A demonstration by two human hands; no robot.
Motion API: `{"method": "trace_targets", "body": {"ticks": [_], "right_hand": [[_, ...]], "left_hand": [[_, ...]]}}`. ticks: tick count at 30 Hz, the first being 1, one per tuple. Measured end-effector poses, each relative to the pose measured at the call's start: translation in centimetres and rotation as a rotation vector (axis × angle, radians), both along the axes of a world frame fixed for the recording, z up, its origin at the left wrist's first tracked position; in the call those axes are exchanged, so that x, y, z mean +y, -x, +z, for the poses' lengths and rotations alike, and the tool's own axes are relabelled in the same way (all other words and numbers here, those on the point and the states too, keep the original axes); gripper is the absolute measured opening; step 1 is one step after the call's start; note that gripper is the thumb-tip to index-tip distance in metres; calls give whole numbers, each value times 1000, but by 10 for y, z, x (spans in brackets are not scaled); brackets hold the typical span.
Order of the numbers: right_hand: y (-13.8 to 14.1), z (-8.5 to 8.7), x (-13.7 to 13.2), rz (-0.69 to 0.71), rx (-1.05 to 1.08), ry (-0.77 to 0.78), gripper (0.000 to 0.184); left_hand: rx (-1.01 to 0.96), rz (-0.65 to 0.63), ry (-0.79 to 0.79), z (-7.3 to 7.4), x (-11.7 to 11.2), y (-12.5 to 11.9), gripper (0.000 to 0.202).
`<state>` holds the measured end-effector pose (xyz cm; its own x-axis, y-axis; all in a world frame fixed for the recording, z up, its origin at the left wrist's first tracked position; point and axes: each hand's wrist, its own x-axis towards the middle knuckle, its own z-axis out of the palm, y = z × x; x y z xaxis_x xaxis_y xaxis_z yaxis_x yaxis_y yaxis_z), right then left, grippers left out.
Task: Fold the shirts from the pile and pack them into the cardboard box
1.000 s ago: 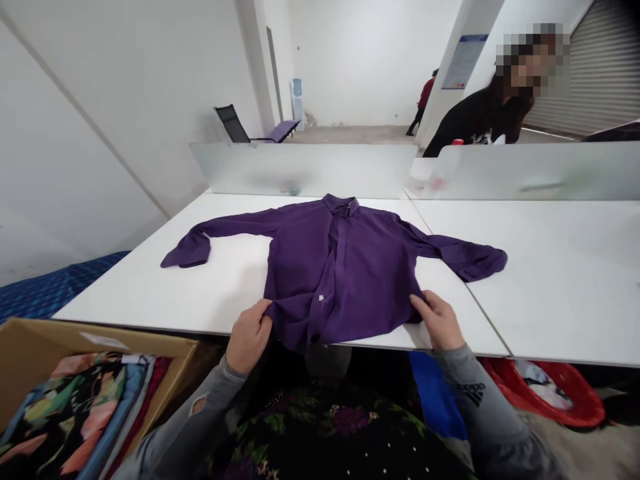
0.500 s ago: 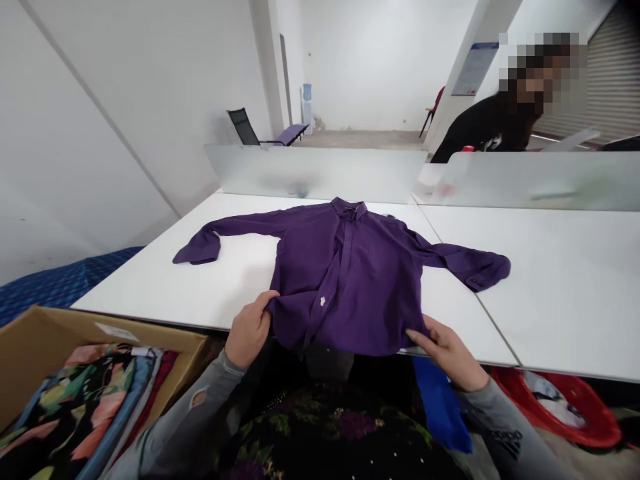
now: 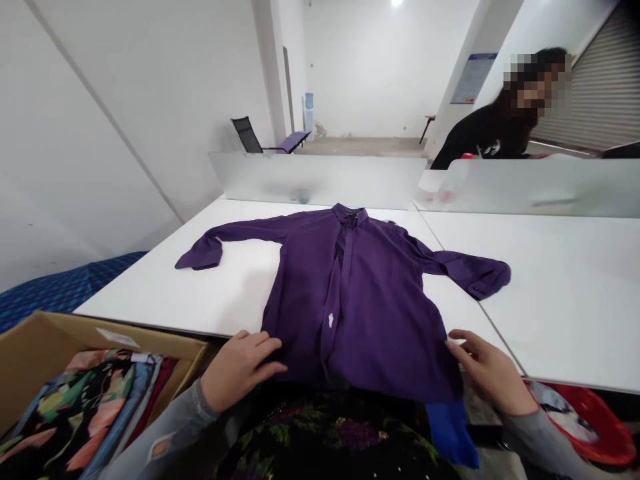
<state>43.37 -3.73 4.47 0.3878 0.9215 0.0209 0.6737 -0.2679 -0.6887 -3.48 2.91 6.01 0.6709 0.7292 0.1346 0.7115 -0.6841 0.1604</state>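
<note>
A purple long-sleeved button shirt point(image 3: 370, 300) lies front up on the white table point(image 3: 575, 287), collar at the far side and sleeves spread out to both sides. Its lower part hangs over the near table edge toward my body. A small white mark shows beside the button placket. My left hand point(image 3: 243, 367) rests at the shirt's lower left edge, thumb and fingers apart. At the lower right edge, my right hand point(image 3: 487, 373) touches the cloth with its fingertips, with a gap showing between thumb and fingers.
On the left stands a cardboard box point(image 3: 197, 363) of folded clothes, with blue patterned cloth point(image 3: 85, 283) behind it. A frosted divider point(image 3: 320, 179) borders the table's far side. A red basin point(image 3: 607, 427) sits low at right. Another person point(image 3: 480, 133) is beyond the divider.
The shirt's hem has come down toward my body and spread wider. Both hands have moved nearer and farther apart, and their grip on the hem corners has loosened.
</note>
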Motion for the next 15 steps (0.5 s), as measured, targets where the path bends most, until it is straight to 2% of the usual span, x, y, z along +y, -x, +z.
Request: {"method": "trace_targets", "body": {"ticks": [2, 3, 5, 7, 10, 13, 15], "right_hand": [[7, 5, 5, -26, -97, -108, 41], [17, 9, 8, 17, -65, -152, 39], [44, 18, 19, 205, 52, -194, 35], [78, 23, 32, 464, 82, -200, 29], [122, 23, 53, 766, -105, -191, 27], [146, 15, 70, 920, -332, -97, 36], [150, 10, 78, 975, -398, -40, 34]], "left_hand": [[-62, 110, -61, 0, 4, -5, 26], [-104, 129, -59, -1, 6, -10, 27], [-191, 102, 6, -2, 9, -28, 29], [-244, 73, 73, -5, 12, -52, 31], [-254, 142, 111, -12, 20, -89, 36], [-262, 280, 142, -18, 31, -113, 35], [-256, 310, 181, -19, 38, -120, 28]]}}
